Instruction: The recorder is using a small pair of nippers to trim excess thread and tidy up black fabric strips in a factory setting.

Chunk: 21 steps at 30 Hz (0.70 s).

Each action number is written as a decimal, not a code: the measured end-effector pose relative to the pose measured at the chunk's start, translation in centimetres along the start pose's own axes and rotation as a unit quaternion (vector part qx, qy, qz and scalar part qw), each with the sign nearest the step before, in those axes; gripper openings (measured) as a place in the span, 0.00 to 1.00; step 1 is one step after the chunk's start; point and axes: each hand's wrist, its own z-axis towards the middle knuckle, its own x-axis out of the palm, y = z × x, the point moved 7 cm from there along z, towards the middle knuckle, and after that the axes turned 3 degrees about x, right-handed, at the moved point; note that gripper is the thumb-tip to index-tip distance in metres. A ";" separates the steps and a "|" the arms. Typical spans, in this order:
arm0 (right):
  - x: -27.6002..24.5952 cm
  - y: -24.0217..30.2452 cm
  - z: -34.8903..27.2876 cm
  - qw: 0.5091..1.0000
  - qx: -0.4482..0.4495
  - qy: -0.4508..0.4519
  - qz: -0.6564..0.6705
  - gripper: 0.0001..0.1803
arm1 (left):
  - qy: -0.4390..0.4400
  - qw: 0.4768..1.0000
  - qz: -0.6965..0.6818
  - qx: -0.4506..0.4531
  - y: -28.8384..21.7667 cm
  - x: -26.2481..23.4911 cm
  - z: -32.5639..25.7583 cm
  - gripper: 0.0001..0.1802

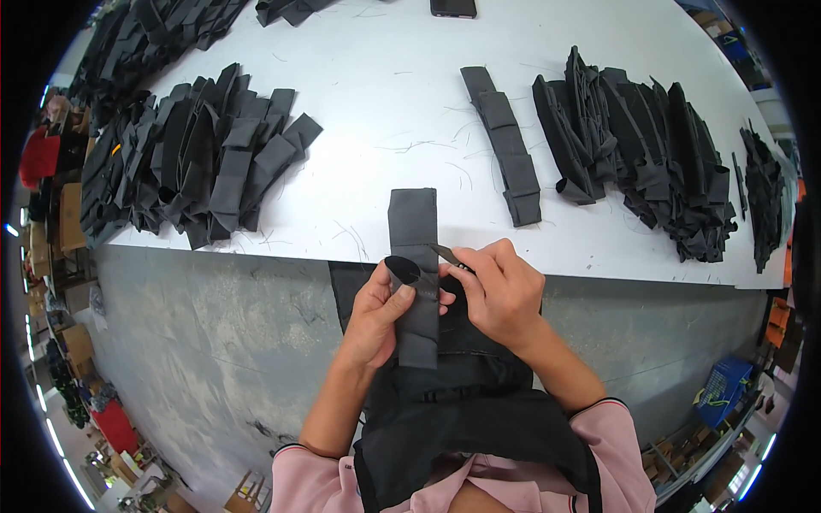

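Strip (413, 220) is clamped in left hand (375, 318), tool (445, 255) in right hand (506, 291), crate (723, 386) contents unclear.

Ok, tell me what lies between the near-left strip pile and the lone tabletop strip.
In the head view, white tabletop with scattered dark threads; lower down, the fabric strip in the left hand juts into that stretch.

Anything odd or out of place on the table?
Loose dark threads litter the white table, looking untidy. One lone strip lies slanted, apart from the pile on its right. No spill visible.
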 end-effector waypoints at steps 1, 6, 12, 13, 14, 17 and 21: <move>0.0 0.1 -0.1 1.000 -0.001 -0.003 -0.006 0.14 | -0.002 1.000 -0.005 -0.004 0.1 -0.1 0.0 0.20; -0.8 -0.5 -0.3 0.992 0.050 -0.046 0.107 0.13 | 0.003 1.000 0.000 0.013 0.0 0.3 -0.2 0.23; -0.7 -0.9 0.2 0.989 0.048 -0.013 0.138 0.14 | -0.012 0.984 0.163 0.073 0.0 0.1 -0.1 0.28; -1.1 -0.6 0.2 0.991 0.029 -0.030 0.124 0.14 | -0.007 0.980 0.184 0.077 0.0 0.0 -0.1 0.28; -0.7 -0.7 0.3 0.991 0.027 -0.028 0.125 0.14 | -0.001 0.975 0.205 0.080 0.0 0.0 -0.2 0.28; 0.3 -1.0 0.6 0.993 0.023 0.008 0.118 0.16 | -0.015 0.972 0.227 0.057 0.2 0.1 -0.4 0.28; 0.7 -0.4 0.5 0.994 -0.017 0.032 0.101 0.19 | -0.025 0.975 0.210 0.064 0.1 -0.1 -0.4 0.29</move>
